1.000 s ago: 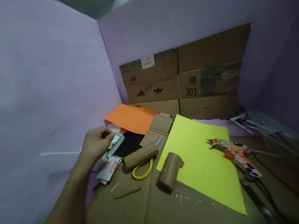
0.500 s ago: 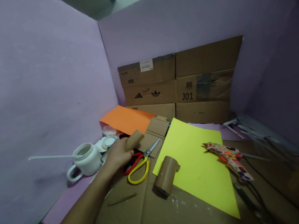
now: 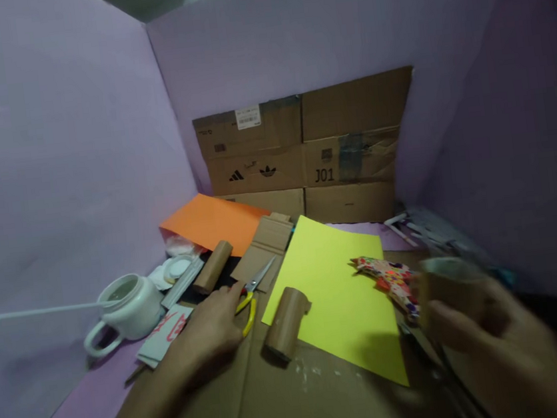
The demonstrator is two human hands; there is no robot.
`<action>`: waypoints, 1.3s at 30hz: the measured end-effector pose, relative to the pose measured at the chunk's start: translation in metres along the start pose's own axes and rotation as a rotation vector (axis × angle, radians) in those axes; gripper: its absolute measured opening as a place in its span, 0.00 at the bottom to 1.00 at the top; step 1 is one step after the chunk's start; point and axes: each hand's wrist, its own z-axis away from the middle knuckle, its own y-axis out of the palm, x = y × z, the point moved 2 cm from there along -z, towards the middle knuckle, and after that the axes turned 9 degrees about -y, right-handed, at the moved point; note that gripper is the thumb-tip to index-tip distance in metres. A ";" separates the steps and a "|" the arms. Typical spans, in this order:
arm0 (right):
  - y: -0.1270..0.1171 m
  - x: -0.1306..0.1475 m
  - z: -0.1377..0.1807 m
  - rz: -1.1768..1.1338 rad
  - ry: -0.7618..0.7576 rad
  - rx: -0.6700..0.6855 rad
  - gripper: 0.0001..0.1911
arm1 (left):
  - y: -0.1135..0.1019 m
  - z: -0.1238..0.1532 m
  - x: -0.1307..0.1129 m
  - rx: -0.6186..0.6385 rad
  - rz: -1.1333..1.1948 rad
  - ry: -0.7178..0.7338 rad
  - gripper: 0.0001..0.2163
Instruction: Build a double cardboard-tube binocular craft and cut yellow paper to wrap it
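My left hand (image 3: 212, 334) is closed over the handles of the scissors (image 3: 261, 277), which lie on the cardboard with their blades pointing away. The yellow handle loop shows beside my fingers; the red one is covered. Blurred by motion at the right, my right hand (image 3: 510, 343) grips a short tan roll (image 3: 446, 290) with a pale top; its exact kind is unclear. One cardboard tube (image 3: 286, 325) rests on the near left edge of the yellow sheet (image 3: 340, 282). Another cardboard tube (image 3: 213, 268) lies beyond my left hand.
A floral-patterned glue gun (image 3: 387, 280) lies on the yellow sheet's right side, near a dark-handled tool (image 3: 429, 359). At the left stands a white mug (image 3: 137, 312) with a white stick. An orange sheet (image 3: 214, 220) and a flattened cardboard box (image 3: 303, 156) are at the back.
My left hand has let go of a cardboard tube, leaving it at the back left, and come nearer onto the scissors. My right hand has come further into view with the tan roll.
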 end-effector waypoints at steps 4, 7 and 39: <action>0.024 0.002 0.003 -0.116 0.062 0.321 0.26 | 0.010 -0.003 -0.002 0.013 0.078 -0.028 0.19; 0.034 0.003 0.011 -0.209 0.158 0.423 0.24 | 0.011 -0.014 0.002 -0.024 0.176 -0.074 0.20; 0.030 -0.003 0.010 -0.152 0.130 0.502 0.22 | 0.016 0.039 -0.063 -0.141 -0.008 0.611 0.31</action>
